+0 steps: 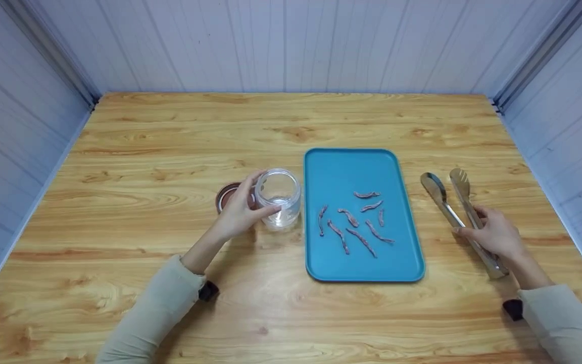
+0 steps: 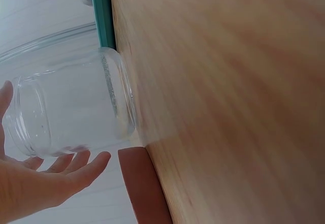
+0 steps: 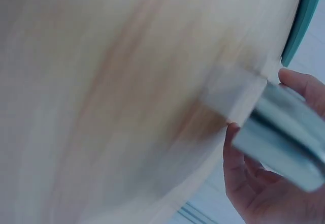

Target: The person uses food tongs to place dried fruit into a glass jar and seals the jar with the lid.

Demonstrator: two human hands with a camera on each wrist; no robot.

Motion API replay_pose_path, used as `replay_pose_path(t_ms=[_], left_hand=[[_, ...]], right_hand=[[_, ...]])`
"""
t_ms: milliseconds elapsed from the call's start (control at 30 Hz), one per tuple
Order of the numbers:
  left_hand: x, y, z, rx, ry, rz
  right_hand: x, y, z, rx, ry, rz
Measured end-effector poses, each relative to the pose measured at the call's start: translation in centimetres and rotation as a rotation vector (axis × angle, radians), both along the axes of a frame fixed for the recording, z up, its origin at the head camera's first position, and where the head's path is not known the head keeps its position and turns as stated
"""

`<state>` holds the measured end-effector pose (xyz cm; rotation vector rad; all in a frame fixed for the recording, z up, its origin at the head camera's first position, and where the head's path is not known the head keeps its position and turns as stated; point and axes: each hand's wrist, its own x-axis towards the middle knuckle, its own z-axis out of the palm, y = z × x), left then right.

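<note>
Fingers (image 2: pixel 94 170) of the left hand (image 1: pixel 238 217) bend along the far left side of a clear jar (image 1: pixel 287 203) and the thumb (image 1: pixel 270 210) crosses its near side, gripping it; that forearm slants in from the lower left. The jar stands upright and open-mouthed on the table (image 1: pixel 265 318). The right hand (image 1: pixel 498 232) pinches metal tongs (image 1: pixel 453 216) between thumb and fingers, its forearm angled in from the lower right; the tongs' two heads point away from the person and stand apart. A brown lid (image 1: pixel 224 197) lies left of the jar, partly behind the left hand. Between jar and tongs sits a blue tray (image 1: pixel 351 169), bearing eight thin reddish strips (image 1: pixel 340 236). Pale sleeves (image 1: pixel 152 306) cover both forearms. White walls (image 1: pixel 291 50) rise beyond.
</note>
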<state>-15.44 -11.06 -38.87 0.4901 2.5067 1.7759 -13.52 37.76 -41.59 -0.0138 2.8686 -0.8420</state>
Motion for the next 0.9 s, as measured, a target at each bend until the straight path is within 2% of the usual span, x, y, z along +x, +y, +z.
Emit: replay_pose_path(t_ms=[100, 233, 467, 900], left_hand=[[-0.1, 0.0, 0.0, -0.002, -0.013, 0.002], [-1.0, -0.3, -1.7, -0.003, 0.002, 0.006], [-1.0, -0.4, -1.8, -0.002, 0.003, -0.007], [-0.8, -0.4, -1.6, -0.001, 0.001, -0.001]], right_hand=[[0.2, 0.3, 0.2, 0.0, 0.014, 0.011], [0.4, 0.7, 0.7, 0.011, 0.022, 0.018], [0.8, 0.9, 1.3, -0.003, -0.003, 0.014], [0.8, 1.1, 1.1, 0.013, 0.246, 0.046]])
